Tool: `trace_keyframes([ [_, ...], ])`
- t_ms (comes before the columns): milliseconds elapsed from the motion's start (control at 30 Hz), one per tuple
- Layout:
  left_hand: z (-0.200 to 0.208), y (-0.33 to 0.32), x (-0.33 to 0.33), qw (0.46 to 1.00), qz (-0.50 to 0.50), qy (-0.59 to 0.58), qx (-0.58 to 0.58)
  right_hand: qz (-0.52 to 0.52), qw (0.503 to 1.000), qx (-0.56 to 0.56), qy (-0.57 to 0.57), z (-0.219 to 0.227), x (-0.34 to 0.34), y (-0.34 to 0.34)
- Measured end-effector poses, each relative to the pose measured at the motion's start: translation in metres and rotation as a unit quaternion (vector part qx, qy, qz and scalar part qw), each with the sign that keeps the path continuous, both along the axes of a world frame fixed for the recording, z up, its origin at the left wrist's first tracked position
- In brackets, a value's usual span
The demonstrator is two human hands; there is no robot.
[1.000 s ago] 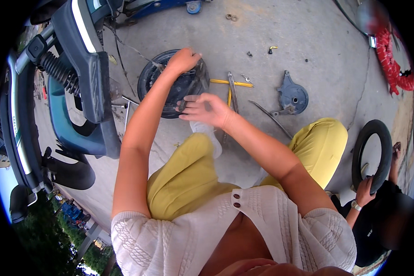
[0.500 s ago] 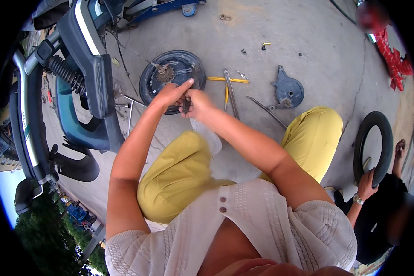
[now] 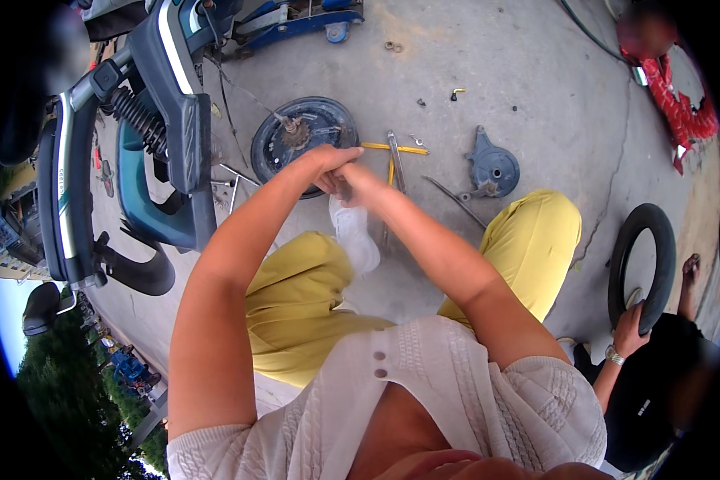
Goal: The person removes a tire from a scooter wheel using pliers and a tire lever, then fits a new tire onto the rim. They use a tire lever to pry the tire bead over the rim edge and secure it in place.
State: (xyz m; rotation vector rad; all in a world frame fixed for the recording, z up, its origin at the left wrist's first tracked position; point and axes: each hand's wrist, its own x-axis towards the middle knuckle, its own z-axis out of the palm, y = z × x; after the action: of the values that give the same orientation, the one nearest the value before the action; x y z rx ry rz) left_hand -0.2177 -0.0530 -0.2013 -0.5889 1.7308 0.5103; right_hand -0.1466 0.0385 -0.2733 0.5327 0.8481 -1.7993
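Close together in front of me, my left hand [image 3: 328, 165] and my right hand [image 3: 356, 186] meet above my white shoe [image 3: 353, 236]. My left thumb points right, while its other fingers curl in toward the right hand. A small dark piece [image 3: 344, 191] shows at the right hand's fingers; its kind is hidden, and the right hand is slightly blurred. Just beyond the hands lies a black wheel [image 3: 328, 114] with a rusty toothed hub and an axle sticking up. Yellow bars [image 3: 412, 149] and a silver metal bar [image 3: 396, 152] rest right of it.
A grey brake plate [image 3: 497, 166] and a curved metal lever [image 3: 456, 200] lie to the right. The scooter [image 3: 185, 136] stands at left, a blue jack [image 3: 296, 30] behind. At right, another person's hand [image 3: 630, 332] holds a black tyre [image 3: 616, 280].
My view has shifted a little. Both hands have moved slightly right and nearer to me relative to the wheel, staying together. The dark piece shows less than before.
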Motion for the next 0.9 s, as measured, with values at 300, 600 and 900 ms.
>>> trace_keyframes([
  [300,-0.073,-0.024,0.029,0.969,0.201,-0.143,0.024,0.020,0.992,0.109,0.063,0.006,0.000,0.002],
  [600,-0.041,0.006,0.028,0.961,0.244,-0.126,0.041,0.087,0.972,0.158,0.148,0.020,0.003,0.017],
  [900,-0.094,0.004,0.049,0.861,0.467,-0.098,0.174,0.232,0.838,0.335,0.363,0.013,0.002,0.027],
])
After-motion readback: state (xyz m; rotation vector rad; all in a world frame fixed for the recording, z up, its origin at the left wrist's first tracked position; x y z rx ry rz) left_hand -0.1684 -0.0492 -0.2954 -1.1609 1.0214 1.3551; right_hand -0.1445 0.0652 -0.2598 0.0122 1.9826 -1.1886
